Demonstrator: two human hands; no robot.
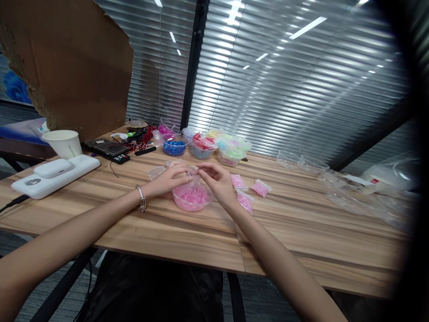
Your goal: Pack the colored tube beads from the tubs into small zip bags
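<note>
A clear round bowl [191, 199] with pink pieces in it stands on the wooden table, below my two hands. My left hand [172, 178], with a silver bracelet at the wrist, is over the bowl's left rim, its fingers closed on a small clear plastic bag [194, 180]. Over the right side of the bowl, my right hand [216, 179] pinches the same bag from the other side. Small packets of pink pieces lie just right of my right hand, one of them [261, 188] farther out.
Behind the hands stand bowls with blue [174, 146], red [203, 145] and pale coloured contents [232, 151]. At the left are a white power strip [56, 174], a paper cup [65, 143] and a cardboard sheet [77, 67]. Empty clear bowls [313, 164] sit at the right.
</note>
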